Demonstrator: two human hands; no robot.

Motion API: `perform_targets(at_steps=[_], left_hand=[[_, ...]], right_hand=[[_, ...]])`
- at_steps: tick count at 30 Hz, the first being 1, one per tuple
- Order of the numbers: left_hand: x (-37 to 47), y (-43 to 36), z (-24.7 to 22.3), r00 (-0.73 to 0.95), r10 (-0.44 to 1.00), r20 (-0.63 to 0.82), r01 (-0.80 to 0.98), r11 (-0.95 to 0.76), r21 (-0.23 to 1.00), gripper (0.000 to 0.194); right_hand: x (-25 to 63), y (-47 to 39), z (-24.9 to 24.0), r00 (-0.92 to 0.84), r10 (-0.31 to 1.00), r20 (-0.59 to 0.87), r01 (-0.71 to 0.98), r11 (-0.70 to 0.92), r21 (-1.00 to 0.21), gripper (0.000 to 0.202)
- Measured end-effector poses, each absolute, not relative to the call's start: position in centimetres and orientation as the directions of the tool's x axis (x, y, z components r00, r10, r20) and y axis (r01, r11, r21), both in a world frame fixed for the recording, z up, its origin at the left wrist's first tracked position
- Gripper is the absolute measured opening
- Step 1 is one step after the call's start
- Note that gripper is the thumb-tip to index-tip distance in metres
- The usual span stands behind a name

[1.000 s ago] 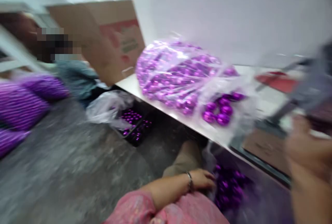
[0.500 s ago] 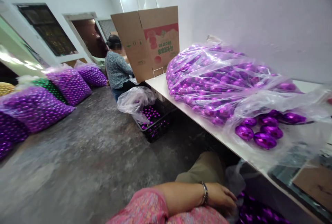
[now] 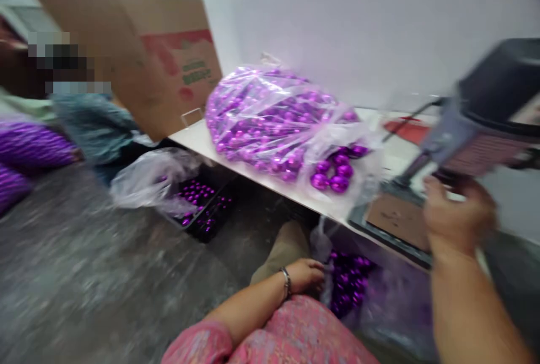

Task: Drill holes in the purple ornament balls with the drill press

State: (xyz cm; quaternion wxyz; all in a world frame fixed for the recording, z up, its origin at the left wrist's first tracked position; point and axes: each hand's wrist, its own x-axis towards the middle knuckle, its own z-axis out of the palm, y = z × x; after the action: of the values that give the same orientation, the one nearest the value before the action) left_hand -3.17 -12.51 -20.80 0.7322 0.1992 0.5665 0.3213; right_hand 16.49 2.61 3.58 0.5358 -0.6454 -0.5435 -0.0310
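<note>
Right hand [image 3: 458, 212] apparently closed on the grey machine [image 3: 472, 133], left hand [image 3: 304, 275] loosely open near purple baubles [image 3: 348, 279].

The dark machine [image 3: 476, 111] runs past the right edge, its lettering blurred.

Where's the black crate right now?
Head view, left of centre: the black crate sits on the floor, below the table's far end, beside the seated person.

Brown cardboard box [image 3: 143, 54], red print: 10 o'clock. Person in blue-grey top [image 3: 90, 122]: 9 o'clock. Shiny purple sacks [image 3: 31, 142]: 9, frame edge.
</note>
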Motion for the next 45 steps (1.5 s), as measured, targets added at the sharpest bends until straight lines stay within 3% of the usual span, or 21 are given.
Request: perform_targets(at_steps=[6, 20, 29, 45], left_hand=[[-4.6, -12.3, -20.7, 0.190, 0.682, -0.706, -0.187, 0.731, 0.657, 0.039], [-3.8, -11.4, -20.4, 0.148, 0.637, -0.757, -0.188, 0.769, 0.611, 0.031], [-3.9, -11.2, -20.3, 0.143, 0.626, -0.766, -0.160, 0.779, 0.607, 0.028], [-3.9, -11.2, -20.2, 0.126, 0.631, -0.765, -0.142, 0.775, 0.616, 0.031]], right_hand=[[17.3, 2.7, 0.8, 0.441, 0.680, 0.586, 0.695, 0.155, -0.703, 0.053], [17.1, 3.6, 0.9, 0.419, 0.662, 0.622, 0.627, 0.285, -0.725, 0.071], [17.5, 2.9, 0.1, 0.381, 0.743, 0.550, 0.590, 0.264, -0.763, 0.068], [17.0, 3.5, 1.0, 0.358, 0.709, 0.608, 0.607, 0.318, -0.728, 0.060]])
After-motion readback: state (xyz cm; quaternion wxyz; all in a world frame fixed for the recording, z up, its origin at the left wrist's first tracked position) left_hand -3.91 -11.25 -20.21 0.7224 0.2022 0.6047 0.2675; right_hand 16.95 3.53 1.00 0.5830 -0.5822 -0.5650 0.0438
